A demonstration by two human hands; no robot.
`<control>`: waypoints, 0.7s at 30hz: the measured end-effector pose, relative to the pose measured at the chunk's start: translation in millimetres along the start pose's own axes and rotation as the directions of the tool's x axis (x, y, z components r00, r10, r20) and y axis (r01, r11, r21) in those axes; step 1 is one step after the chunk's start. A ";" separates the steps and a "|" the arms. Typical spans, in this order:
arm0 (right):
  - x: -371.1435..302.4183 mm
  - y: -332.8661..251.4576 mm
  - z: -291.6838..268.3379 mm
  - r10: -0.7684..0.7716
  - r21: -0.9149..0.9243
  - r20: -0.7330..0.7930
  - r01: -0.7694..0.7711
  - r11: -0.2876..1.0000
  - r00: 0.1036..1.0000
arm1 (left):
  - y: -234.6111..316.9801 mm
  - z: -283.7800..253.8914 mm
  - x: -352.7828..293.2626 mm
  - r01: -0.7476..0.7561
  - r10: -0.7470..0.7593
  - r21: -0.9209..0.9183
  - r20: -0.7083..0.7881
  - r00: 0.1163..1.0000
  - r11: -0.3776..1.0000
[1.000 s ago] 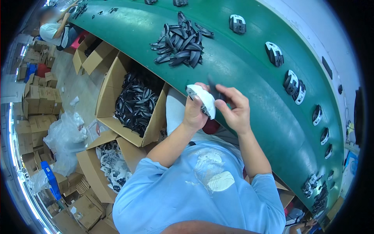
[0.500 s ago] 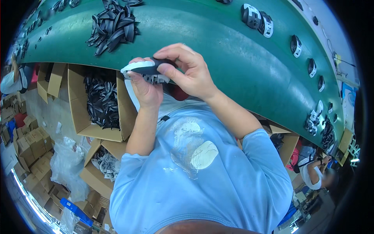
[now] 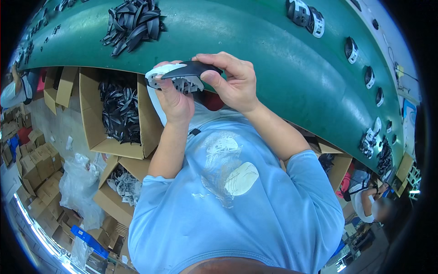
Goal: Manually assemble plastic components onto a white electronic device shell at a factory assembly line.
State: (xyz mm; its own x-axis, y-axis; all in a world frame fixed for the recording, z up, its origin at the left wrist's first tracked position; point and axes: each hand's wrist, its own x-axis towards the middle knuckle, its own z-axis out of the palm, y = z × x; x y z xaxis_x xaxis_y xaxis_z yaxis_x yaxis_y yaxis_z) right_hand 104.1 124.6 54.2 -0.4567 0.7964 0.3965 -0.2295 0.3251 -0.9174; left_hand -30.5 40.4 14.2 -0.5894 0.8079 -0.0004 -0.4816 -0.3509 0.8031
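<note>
Over the near edge of the green table, my left hand (image 3: 177, 102) grips a white plastic shell (image 3: 194, 83) with ribs and clips on its underside. A curved black plastic cover piece (image 3: 189, 69) lies along the shell's upper side. My right hand (image 3: 237, 84) pinches the right end of that black piece between thumb and fingers. Both hands are closed, and the two parts touch. Whether they are locked together I cannot tell. The fingers of my left hand behind the shell are mostly hidden.
A heap of black curved pieces (image 3: 134, 25) lies on the green table (image 3: 219, 36). White-and-black assemblies (image 3: 306, 18) stand in a row at the right. Below the edge are cardboard boxes of black pieces (image 3: 119, 112) and white parts (image 3: 125, 185). Another person (image 3: 367, 201) is at the right.
The held shell and black piece have tilted, showing more of the black surface and the ribbed underside. My right hand has shifted slightly right and opened its pinch a little wider.
</note>
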 end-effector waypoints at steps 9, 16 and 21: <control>1.4 2.4 10.3 -0.174 -0.127 -0.084 0.163 0.978 0.981 | 1.4 18.2 1.8 -0.071 0.077 0.063 -0.093 0.993 0.996; -2.3 3.3 9.8 -0.037 -0.079 -0.066 0.032 0.996 0.997 | 3.6 25.6 1.4 -0.029 0.040 0.105 -0.103 0.994 0.994; -2.4 3.3 8.9 -0.025 -0.134 -0.051 0.018 0.991 0.998 | -1.9 28.0 1.5 -0.037 0.056 0.132 -0.146 0.988 0.991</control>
State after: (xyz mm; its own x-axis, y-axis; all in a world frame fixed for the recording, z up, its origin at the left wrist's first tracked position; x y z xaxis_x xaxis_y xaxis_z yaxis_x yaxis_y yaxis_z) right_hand 96.9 119.2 50.5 -0.4062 0.8131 0.4171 -0.1208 0.4046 -0.9065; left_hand -12.3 55.5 29.4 -0.7039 0.7090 -0.0425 -0.3698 -0.3148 0.8742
